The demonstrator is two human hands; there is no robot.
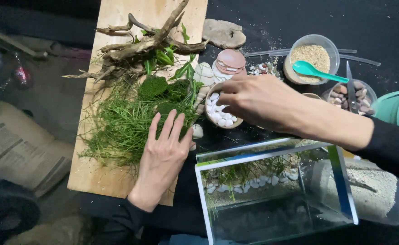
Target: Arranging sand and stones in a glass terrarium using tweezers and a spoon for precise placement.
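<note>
Right hand (pixel 258 102) dips pinched fingers into the bowl of white pebbles (pixel 222 111); take 1 or 2, lifting clear. Left hand (pixel 165 149) rests released, flat on the grass (pixel 118 127).

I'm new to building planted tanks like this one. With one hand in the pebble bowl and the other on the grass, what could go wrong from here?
1. The right hand reaches into the small bowl of white pebbles, which stands near the board's edge; a nudge might tip it.
2. The left hand presses on the grass and may crush blades.
3. The right forearm crosses just above the glass tank and could knock its rim.
</note>
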